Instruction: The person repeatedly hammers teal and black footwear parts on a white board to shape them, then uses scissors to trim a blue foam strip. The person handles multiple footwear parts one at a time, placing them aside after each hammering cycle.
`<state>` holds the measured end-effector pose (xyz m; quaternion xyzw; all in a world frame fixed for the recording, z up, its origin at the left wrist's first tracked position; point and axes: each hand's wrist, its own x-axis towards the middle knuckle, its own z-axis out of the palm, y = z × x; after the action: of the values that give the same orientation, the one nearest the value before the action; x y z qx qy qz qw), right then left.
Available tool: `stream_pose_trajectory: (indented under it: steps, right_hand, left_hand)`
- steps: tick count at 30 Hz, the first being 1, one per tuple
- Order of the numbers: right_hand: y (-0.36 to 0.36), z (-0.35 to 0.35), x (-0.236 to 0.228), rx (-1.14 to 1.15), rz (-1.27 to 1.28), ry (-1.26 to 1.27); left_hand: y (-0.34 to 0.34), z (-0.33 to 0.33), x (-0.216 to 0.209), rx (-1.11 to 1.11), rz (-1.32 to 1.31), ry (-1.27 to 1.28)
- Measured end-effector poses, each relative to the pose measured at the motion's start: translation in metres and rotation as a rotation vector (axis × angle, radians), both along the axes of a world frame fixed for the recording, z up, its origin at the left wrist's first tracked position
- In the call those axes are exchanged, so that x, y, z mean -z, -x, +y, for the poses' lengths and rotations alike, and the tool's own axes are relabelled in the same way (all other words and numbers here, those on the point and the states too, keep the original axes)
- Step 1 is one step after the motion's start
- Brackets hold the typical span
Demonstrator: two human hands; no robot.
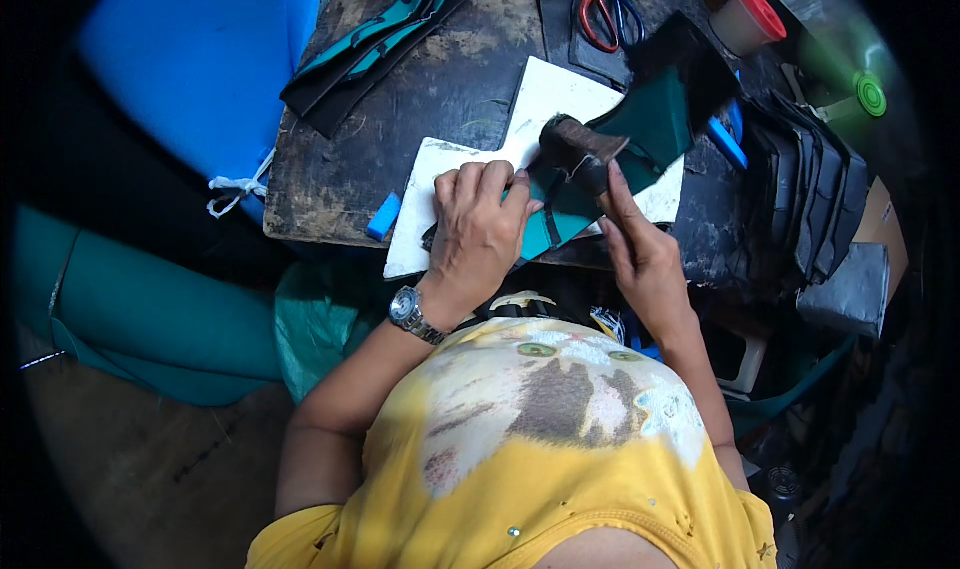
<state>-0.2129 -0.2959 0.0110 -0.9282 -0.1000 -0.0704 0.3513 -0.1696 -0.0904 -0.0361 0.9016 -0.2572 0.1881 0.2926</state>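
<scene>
Under both hands, on a dark, stained wooden worktop: one white, irregular-edged board, carrying a teal sheet of leather-like material with a black edge. Left hand: palm down, fingers curled, pressing the near end of the teal sheet flat against the board; silver wristwatch on its wrist. Right hand: closed around the handle of a dark, worn hammer, whose head rests on the teal sheet just beyond the left hand's fingertips. Beyond the hands: red-handled scissors; stacked teal and black strips, far left. Right of the right hand: a row of black folded pieces. Near the left hand, at the worktop's edge: a small blue block.
</scene>
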Motion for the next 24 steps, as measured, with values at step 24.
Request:
stream_pose_trajectory:
  steps: [24]
  right_hand:
    - [0.002,-0.007,0.007,-0.009,-0.004,0.018]
  left_hand:
    - [0.004,0.017,-0.007,-0.019,0.102,0.04]
